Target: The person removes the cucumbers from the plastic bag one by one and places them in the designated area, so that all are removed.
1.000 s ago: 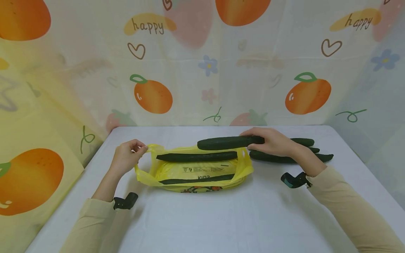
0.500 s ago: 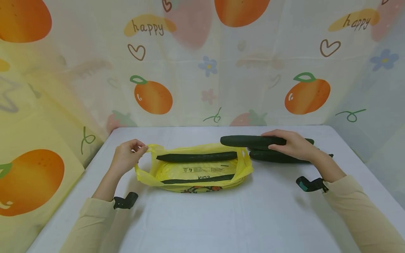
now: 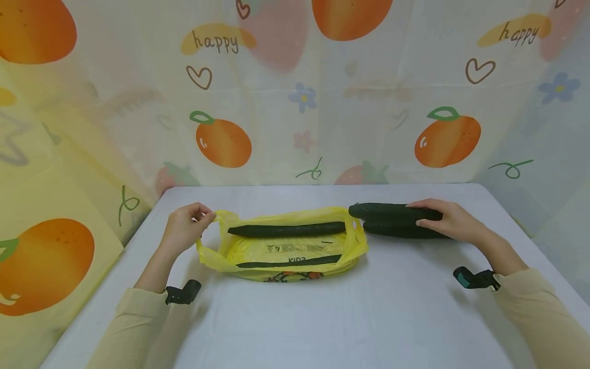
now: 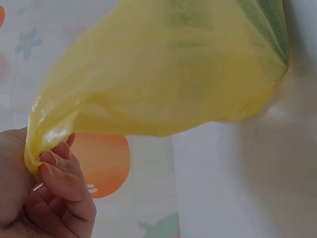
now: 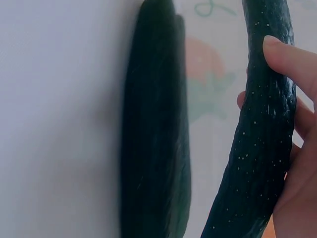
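My left hand (image 3: 181,230) pinches the left handle of a yellow plastic bag (image 3: 216,262), and the left wrist view shows the bag's corner (image 4: 143,89) stretched from the fingertips. The bag lies on its base with its mouth held wide; one dark green cucumber (image 3: 286,230) lies along its back, and a long dark green strip (image 3: 289,262) shows near its front edge. To the right, my right hand (image 3: 454,223) grips a cucumber (image 5: 262,119) by its right end, thumb in front. That cucumber is beside other cucumbers (image 5: 151,129), apart from them in the right wrist view.
The white table (image 3: 299,328) extends in front of the bag and to both sides. Behind it hangs a printed cloth (image 3: 276,102) with oranges and hearts. Dark wrist cameras (image 3: 183,292) sit on both forearms.
My right hand has carried its cucumber from above the bag's back right, rightward and then down toward the other cucumbers. The left hand and the bag have barely moved.
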Demonstrator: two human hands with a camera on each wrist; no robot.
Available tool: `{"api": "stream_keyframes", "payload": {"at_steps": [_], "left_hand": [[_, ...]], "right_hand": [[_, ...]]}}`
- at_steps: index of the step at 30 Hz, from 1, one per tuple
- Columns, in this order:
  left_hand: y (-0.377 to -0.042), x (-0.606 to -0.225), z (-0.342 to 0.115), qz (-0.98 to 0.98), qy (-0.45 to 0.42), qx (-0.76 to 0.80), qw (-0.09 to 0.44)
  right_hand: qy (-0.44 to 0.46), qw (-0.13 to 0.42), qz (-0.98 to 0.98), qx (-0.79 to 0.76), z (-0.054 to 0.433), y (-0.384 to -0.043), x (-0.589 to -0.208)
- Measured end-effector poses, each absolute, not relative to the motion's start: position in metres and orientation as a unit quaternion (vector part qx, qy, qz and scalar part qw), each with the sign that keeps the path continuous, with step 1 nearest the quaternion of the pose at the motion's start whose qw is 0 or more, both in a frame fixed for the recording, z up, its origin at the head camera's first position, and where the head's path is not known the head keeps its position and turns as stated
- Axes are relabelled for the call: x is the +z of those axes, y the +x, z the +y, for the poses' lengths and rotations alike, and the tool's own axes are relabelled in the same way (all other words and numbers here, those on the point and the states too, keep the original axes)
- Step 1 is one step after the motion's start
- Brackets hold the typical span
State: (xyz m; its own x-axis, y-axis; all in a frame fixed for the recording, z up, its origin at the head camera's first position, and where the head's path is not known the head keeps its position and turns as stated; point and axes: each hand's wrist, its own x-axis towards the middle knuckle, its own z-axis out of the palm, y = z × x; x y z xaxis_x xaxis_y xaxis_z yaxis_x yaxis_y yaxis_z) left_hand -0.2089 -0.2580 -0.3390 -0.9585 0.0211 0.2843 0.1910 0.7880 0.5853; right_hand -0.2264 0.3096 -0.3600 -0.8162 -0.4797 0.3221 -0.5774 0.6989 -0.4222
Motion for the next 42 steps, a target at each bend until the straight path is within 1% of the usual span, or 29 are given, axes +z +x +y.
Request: {"api": "stream_keyframes", "payload": {"at_steps": [6,10,22,29,38,42], "left_hand": [[-0.209,-0.339,-0.258,-0.937,-0.063,-0.317,0.135],[-0.208,-0.34,-0.259,-0.936,-0.064,-0.318,0.135],[-0.209,-0.34,-0.258,-0.937,-0.062,-0.317,0.134],[-0.209,-0.34,-0.258,-0.937,-0.06,-0.315,0.134],[-0.208,-0.34,-0.258,-0.937,-0.059,-0.318,0.133],[-0.208,-0.34,-0.258,-0.936,-0.06,-0.319,0.135]], "right_hand": [[0.248,0.072,-0.936,0.241,0.322,-0.22,-0.366],[0.238,0.061,-0.94,0.236,0.329,-0.216,-0.37],[0.256,0.074,-0.939,0.217,0.344,-0.208,-0.383],[0.244,0.044,-0.941,0.23,0.347,-0.205,-0.388],[0.235,0.03,-0.945,0.223,0.347,-0.204,-0.393],[0.232,0.032,-0.947,0.221,0.346,-0.204,-0.394]]}}
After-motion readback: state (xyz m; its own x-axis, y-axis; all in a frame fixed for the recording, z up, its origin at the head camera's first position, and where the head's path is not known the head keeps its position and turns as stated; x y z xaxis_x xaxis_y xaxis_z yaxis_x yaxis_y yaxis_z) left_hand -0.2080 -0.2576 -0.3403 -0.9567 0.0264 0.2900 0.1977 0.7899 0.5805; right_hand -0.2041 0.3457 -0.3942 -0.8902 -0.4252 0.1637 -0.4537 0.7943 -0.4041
